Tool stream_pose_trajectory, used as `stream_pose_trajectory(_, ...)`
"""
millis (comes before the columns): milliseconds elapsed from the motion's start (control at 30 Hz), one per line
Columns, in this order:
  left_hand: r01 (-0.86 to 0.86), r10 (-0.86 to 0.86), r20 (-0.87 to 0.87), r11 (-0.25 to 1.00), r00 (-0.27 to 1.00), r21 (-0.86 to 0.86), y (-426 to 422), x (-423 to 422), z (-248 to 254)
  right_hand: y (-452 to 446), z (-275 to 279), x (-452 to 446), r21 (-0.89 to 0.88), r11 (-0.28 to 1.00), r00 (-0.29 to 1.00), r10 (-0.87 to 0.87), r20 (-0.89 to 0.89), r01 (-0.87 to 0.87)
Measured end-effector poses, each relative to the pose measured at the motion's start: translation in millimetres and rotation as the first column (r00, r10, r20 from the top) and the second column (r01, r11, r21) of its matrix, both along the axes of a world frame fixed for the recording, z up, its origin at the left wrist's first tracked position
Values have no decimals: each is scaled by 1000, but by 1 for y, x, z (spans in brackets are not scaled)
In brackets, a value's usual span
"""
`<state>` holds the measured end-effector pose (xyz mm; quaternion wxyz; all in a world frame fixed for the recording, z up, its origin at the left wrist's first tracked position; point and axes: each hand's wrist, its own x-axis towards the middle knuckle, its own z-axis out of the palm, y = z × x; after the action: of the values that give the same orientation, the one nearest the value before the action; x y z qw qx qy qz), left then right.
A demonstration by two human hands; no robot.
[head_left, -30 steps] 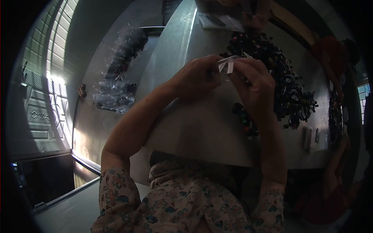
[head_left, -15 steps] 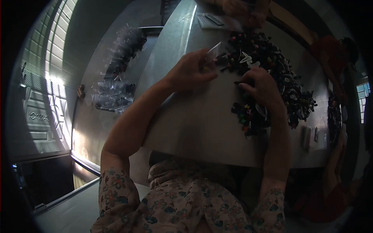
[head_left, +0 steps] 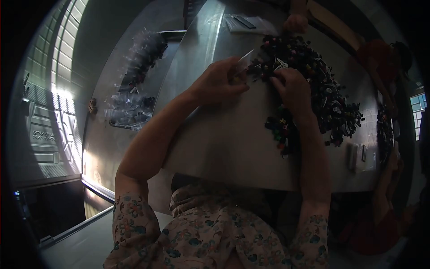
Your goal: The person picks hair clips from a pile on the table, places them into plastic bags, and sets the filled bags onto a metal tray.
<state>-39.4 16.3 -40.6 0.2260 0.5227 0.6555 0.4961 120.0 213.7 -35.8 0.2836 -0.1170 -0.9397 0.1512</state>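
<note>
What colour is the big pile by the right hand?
Mostly black, with white and colourful bits. The pile shows best in the head view.

The tabletop [head_left: 233,143] between the forearms [head_left: 154,132] leaves passage; the dark pile [head_left: 320,76] obstructs rightward.

A grey table [head_left: 228,148] carries a heap of dark pieces [head_left: 321,85]

Over the table [head_left: 224,152], a small bag [head_left: 244,61] juts from the left hand [head_left: 220,81], and well to that hand's left I see a tray [head_left: 161,74] with packets [head_left: 133,107] in it. The right hand [head_left: 292,92] is at the edge of a pile of small pieces [head_left: 313,65] spreading beyond and rightward, a smaller cluster [head_left: 281,132] beside its forearm. Past both hands sits a stack of sheets [head_left: 264,24], with a co-worker's hand [head_left: 295,23] to its right.
</note>
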Motion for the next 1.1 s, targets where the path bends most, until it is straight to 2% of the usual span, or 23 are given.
stream_pose_trajectory(67,-4,4,-22,1000,1000,-16,0,-1,-1,-5,9,-1,33,998,991,-62,123,58)
stream_pose_trajectory(133,-2,2,-72,1000,997,1,-1,-1,2,-2,8,2,29,999,992,-41,120,38)
stream_pose_trajectory(200,5,-5,-37,1000,999,0,-1,-1,1,0,10,5,23,1000,993,-17,117,15)
stream_pose_trajectory(267,10,-10,-1,1000,1000,1,-1,0,1,3,15,11,-134,991,1000,12,15,-10)
stream_pose_trajectory(300,14,-14,29,1000,999,0,-1,2,4,3,21,14,-132,991,1000,15,14,-13)
stream_pose_trajectory(367,9,-9,58,1000,998,2,-2,3,6,-1,40,20,-493,870,1000,15,13,-7)
stream_pose_trajectory(500,18,-17,30,999,999,-50,-2,7,8,-28,72,27,-565,818,994,65,-93,-106)
stream_pose_trajectory(567,26,-26,12,998,1000,-59,-2,12,9,-42,80,30,-412,882,973,195,-124,-229)
stream_pose_trajectory(600,35,-36,-29,998,999,-50,-2,14,10,-47,82,30,-412,882,973,194,-125,-228)
stream_pose_trajectory(633,43,-46,-69,998,997,-42,-2,16,11,-52,83,30,-185,956,971,213,-108,-230)
stream_pose_trajectory(667,43,-46,-69,998,997,-43,-3,19,11,-57,84,30,54,973,970,228,-87,-224)
stream_pose_trajectory(700,59,-61,-49,997,997,-40,-4,22,12,-60,84,29,53,973,970,228,-87,-224)
stream_pose_trajectory(767,76,-77,-27,996,997,-38,-6,28,17,-65,84,30,265,941,967,239,-83,-210)
stream_pose_trajectory(867,89,-96,-60,990,994,-114,-7,35,23,-73,88,33,312,930,973,222,-62,-193)
stream_pose_trajectory(933,78,-77,-18,994,997,74,-5,37,19,-75,84,30,302,933,970,231,-81,-197)
stream_pose_trajectory(1033,155,-161,43,981,986,120,-2,35,9,-72,81,28,260,939,953,268,-142,-226)
stream_pose_trajectory(1100,201,-209,96,976,973,88,-3,32,10,-69,80,26,226,940,935,300,-187,-256)
